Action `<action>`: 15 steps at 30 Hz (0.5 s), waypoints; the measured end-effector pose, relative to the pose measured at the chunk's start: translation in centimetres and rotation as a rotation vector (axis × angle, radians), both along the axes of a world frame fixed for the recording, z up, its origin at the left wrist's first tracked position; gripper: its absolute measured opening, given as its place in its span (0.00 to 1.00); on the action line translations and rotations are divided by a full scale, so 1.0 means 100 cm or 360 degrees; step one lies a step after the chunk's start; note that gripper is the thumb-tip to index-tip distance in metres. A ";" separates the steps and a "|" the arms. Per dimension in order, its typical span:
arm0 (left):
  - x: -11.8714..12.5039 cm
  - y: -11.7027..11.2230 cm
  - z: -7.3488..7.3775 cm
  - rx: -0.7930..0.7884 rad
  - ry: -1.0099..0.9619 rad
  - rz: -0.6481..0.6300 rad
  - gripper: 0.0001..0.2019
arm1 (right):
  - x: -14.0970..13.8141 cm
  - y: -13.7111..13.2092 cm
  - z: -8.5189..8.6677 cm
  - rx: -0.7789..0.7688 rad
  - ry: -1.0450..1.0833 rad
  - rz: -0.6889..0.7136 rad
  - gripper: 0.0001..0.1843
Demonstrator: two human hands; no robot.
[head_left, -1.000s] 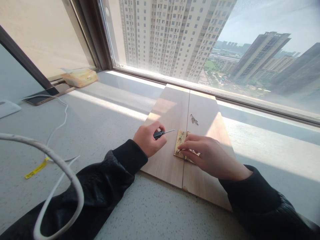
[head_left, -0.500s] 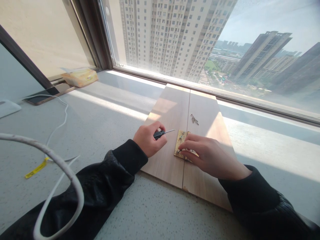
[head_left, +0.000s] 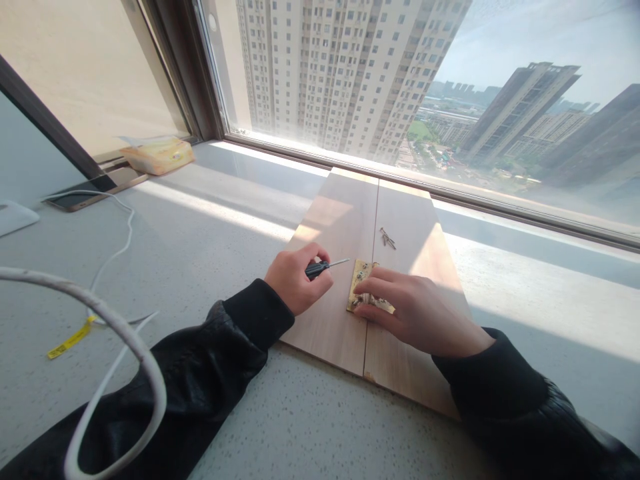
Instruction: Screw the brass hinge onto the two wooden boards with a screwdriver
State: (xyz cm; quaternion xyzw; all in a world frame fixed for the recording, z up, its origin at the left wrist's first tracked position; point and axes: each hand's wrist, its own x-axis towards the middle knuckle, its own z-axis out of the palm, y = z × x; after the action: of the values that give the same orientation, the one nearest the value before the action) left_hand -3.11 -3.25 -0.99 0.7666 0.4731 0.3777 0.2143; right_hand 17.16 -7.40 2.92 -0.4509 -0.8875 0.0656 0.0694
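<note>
Two light wooden boards (head_left: 340, 220) lie side by side on a speckled grey windowsill. A brass hinge (head_left: 359, 285) sits across their seam. My left hand (head_left: 296, 275) is closed round a small black-handled screwdriver (head_left: 325, 267), its tip pointing right toward the hinge. My right hand (head_left: 413, 312) rests on the hinge, fingers pinched at its lower left corner on something too small to name. Loose screws (head_left: 387, 238) lie on the right board beyond the hinge.
A white cable (head_left: 123, 333) loops in the near left foreground, with a yellow tag (head_left: 70, 339). A phone (head_left: 83, 193) and a tissue pack (head_left: 159, 155) lie at the far left. The window glass (head_left: 400, 87) runs along the back edge.
My right hand has drawn slightly left and its fingertips have closed in on the hinge's lower left corner. The left hand and screwdriver have stayed put.
</note>
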 end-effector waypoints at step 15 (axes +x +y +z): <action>0.002 -0.003 0.001 0.0091 -0.0060 -0.0078 0.08 | -0.001 0.002 -0.008 0.0011 0.0035 -0.0012 0.10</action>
State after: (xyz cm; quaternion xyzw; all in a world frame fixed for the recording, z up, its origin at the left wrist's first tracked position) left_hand -2.92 -3.52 -0.88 0.7764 0.4390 0.4001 0.2106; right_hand 17.03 -7.23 2.13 -0.4532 -0.8852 0.0671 0.0809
